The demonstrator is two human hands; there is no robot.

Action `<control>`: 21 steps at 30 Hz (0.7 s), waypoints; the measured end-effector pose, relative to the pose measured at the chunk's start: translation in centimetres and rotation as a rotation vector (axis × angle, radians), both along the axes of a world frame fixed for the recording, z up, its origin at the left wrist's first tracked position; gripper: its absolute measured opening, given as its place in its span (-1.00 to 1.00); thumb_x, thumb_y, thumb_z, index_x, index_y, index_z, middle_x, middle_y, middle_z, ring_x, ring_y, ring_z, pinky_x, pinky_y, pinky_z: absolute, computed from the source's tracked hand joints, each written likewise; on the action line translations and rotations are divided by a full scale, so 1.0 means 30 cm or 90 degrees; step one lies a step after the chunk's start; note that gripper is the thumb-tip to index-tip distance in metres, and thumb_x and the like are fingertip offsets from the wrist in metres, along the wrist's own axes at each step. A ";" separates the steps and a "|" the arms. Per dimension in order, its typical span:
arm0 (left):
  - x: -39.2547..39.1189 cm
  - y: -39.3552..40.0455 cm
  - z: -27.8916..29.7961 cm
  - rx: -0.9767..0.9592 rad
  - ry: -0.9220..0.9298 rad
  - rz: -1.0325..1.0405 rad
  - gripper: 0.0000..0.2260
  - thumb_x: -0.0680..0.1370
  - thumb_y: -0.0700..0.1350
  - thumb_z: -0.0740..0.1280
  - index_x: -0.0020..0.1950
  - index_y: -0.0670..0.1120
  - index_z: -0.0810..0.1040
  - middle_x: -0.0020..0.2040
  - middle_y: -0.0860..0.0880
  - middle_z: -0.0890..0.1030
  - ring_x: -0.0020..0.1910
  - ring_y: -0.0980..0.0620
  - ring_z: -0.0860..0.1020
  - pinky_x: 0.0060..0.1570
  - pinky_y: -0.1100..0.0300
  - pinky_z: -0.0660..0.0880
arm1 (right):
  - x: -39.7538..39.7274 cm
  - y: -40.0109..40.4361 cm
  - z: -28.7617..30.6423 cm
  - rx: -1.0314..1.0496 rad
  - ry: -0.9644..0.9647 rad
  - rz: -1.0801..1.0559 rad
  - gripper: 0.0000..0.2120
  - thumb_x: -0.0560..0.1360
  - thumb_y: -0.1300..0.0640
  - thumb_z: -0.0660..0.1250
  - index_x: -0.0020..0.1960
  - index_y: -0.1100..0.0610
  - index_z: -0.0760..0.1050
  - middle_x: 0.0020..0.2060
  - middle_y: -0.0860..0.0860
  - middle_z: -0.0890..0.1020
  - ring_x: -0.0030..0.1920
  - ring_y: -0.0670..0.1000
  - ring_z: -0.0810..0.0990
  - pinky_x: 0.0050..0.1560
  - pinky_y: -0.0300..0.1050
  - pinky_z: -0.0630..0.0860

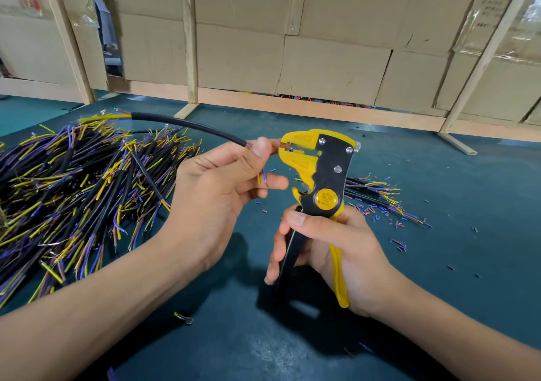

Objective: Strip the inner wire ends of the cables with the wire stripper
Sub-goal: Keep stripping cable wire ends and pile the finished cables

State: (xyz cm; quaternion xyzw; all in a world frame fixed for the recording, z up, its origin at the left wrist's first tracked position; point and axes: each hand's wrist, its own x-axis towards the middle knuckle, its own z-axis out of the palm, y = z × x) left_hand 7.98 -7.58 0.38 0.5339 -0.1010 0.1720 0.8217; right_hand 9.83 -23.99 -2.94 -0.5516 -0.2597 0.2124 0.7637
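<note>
My left hand [222,187] pinches the near end of a black cable [187,124] between thumb and forefinger. The cable arcs up and left, with yellow and red inner wires showing at its far end. One brown inner wire reaches from my fingertips into the yellow jaws of the wire stripper [317,175]. A blue and a yellow inner wire hang down by my left fingers. My right hand [328,251] grips the stripper's black and yellow handles from below, holding the tool upright.
A big heap of black cables [76,193] with yellow, blue and brown ends covers the left of the blue-green table [439,278]. A smaller bundle [377,196] lies behind the stripper, among scattered insulation bits. Cardboard panels on wooden frames [292,43] wall off the back.
</note>
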 end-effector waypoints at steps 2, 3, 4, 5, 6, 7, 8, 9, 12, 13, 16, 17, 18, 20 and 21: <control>-0.001 -0.002 0.000 0.003 -0.001 0.008 -0.84 0.44 -0.05 0.44 -0.32 -0.06 0.66 0.00 -0.07 0.72 -0.33 -0.07 0.65 -0.28 0.21 0.46 | -0.001 0.000 0.000 -0.004 -0.004 0.002 -0.85 0.48 0.12 0.41 -0.15 0.21 0.58 -0.32 0.27 0.60 -0.37 0.27 0.63 -0.20 0.22 0.59; -0.001 -0.003 0.001 0.002 0.000 0.012 -0.84 0.42 -0.04 0.45 -0.33 -0.07 0.66 0.00 -0.07 0.72 -0.33 -0.07 0.65 -0.28 0.20 0.46 | -0.001 0.000 0.001 -0.005 -0.005 0.002 -0.85 0.47 0.12 0.41 -0.16 0.21 0.58 -0.32 0.27 0.60 -0.37 0.27 0.63 -0.19 0.22 0.58; -0.001 -0.003 0.001 0.001 0.001 0.016 -0.84 0.41 -0.03 0.46 -0.33 -0.07 0.65 -0.01 -0.07 0.71 -0.34 -0.07 0.65 -0.28 0.20 0.47 | -0.003 0.001 0.001 -0.006 -0.005 0.002 -0.85 0.47 0.11 0.41 -0.16 0.21 0.58 -0.32 0.26 0.60 -0.37 0.27 0.63 -0.20 0.21 0.58; -0.001 -0.002 0.001 0.000 0.001 0.018 -0.84 0.40 -0.03 0.46 -0.34 -0.07 0.65 -0.01 -0.07 0.71 -0.34 -0.07 0.65 -0.27 0.20 0.47 | -0.005 0.001 0.002 -0.007 -0.005 0.001 -0.85 0.46 0.11 0.42 -0.16 0.21 0.58 -0.33 0.26 0.59 -0.38 0.27 0.63 -0.21 0.19 0.59; -0.001 -0.002 0.000 0.000 0.001 0.018 -0.84 0.41 -0.03 0.46 -0.34 -0.07 0.65 -0.01 -0.08 0.71 -0.34 -0.07 0.65 -0.27 0.20 0.48 | -0.006 0.001 0.003 -0.007 -0.004 0.001 -0.84 0.45 0.11 0.42 -0.17 0.21 0.58 -0.34 0.26 0.59 -0.38 0.27 0.63 -0.22 0.17 0.59; -0.001 -0.002 0.001 -0.001 0.002 0.017 -0.84 0.41 -0.04 0.46 -0.33 -0.07 0.65 -0.01 -0.08 0.71 -0.33 -0.07 0.65 -0.27 0.21 0.49 | -0.008 0.002 0.005 -0.006 -0.003 0.000 -0.84 0.44 0.11 0.42 -0.17 0.22 0.58 -0.34 0.27 0.59 -0.39 0.26 0.62 -0.24 0.15 0.59; -0.001 -0.002 0.000 -0.003 0.003 0.015 -0.84 0.41 -0.04 0.46 -0.33 -0.08 0.65 0.00 -0.09 0.71 -0.33 -0.07 0.65 -0.27 0.21 0.50 | -0.009 0.003 0.006 -0.004 -0.002 0.000 -0.84 0.44 0.12 0.42 -0.17 0.23 0.57 -0.35 0.27 0.58 -0.39 0.26 0.62 -0.25 0.14 0.59; -0.001 -0.001 0.000 -0.005 0.006 0.013 -0.84 0.41 -0.03 0.46 -0.32 -0.08 0.65 0.01 -0.09 0.71 -0.33 -0.07 0.65 -0.27 0.22 0.50 | -0.010 0.003 0.007 -0.003 -0.001 -0.002 -0.83 0.43 0.11 0.42 -0.17 0.23 0.57 -0.35 0.27 0.58 -0.40 0.26 0.61 -0.26 0.13 0.59; -0.001 -0.002 0.000 -0.010 0.011 0.004 -0.84 0.39 -0.02 0.47 -0.30 -0.08 0.66 0.04 -0.10 0.71 -0.33 -0.07 0.65 -0.27 0.22 0.51 | -0.011 0.002 0.010 -0.004 0.005 -0.008 -0.82 0.40 0.10 0.43 -0.19 0.23 0.58 -0.38 0.27 0.57 -0.42 0.26 0.61 -0.27 0.13 0.57; -0.001 -0.002 0.000 -0.011 0.012 0.003 -0.84 0.38 -0.01 0.47 -0.30 -0.09 0.65 0.05 -0.10 0.71 -0.33 -0.07 0.65 -0.27 0.21 0.51 | -0.012 0.002 0.010 -0.003 0.005 -0.009 -0.83 0.39 0.10 0.43 -0.20 0.22 0.58 -0.38 0.26 0.57 -0.43 0.25 0.60 -0.28 0.14 0.56; -0.001 -0.004 0.000 -0.011 0.012 -0.002 -0.86 0.41 -0.03 0.45 -0.31 -0.07 0.65 0.05 -0.09 0.71 -0.33 -0.07 0.64 -0.26 0.19 0.49 | -0.013 0.001 0.010 -0.003 -0.001 -0.009 -0.84 0.38 0.10 0.42 -0.22 0.21 0.59 -0.41 0.25 0.57 -0.46 0.24 0.60 -0.29 0.14 0.54; -0.001 -0.005 0.000 -0.010 0.011 -0.005 -0.86 0.42 -0.04 0.44 -0.30 -0.06 0.66 0.04 -0.09 0.70 -0.33 -0.07 0.63 -0.25 0.17 0.47 | -0.012 0.000 0.011 -0.003 -0.004 -0.008 -0.84 0.38 0.10 0.42 -0.23 0.21 0.58 -0.41 0.25 0.57 -0.46 0.24 0.60 -0.30 0.13 0.53; 0.000 -0.005 -0.001 -0.009 0.009 -0.007 -0.87 0.43 -0.05 0.43 -0.29 -0.05 0.66 0.03 -0.08 0.70 -0.34 -0.06 0.62 -0.24 0.16 0.46 | -0.011 -0.001 0.011 -0.003 -0.006 -0.008 -0.84 0.38 0.10 0.41 -0.24 0.21 0.58 -0.42 0.24 0.57 -0.47 0.24 0.60 -0.31 0.11 0.53; 0.003 -0.005 -0.002 -0.010 0.004 -0.011 -0.88 0.45 -0.07 0.42 -0.27 -0.05 0.68 -0.01 -0.07 0.69 -0.35 -0.04 0.61 -0.22 0.14 0.45 | -0.009 -0.003 0.011 -0.005 -0.010 -0.009 -0.85 0.38 0.10 0.41 -0.25 0.20 0.58 -0.43 0.24 0.56 -0.48 0.24 0.59 -0.33 0.10 0.53; 0.004 -0.004 -0.003 -0.008 0.001 -0.012 -0.89 0.45 -0.08 0.42 -0.26 -0.04 0.68 -0.04 -0.08 0.68 -0.35 -0.04 0.61 -0.22 0.14 0.44 | -0.009 -0.003 0.010 -0.007 -0.013 -0.010 -0.85 0.38 0.10 0.41 -0.25 0.19 0.58 -0.43 0.23 0.56 -0.48 0.24 0.59 -0.34 0.10 0.52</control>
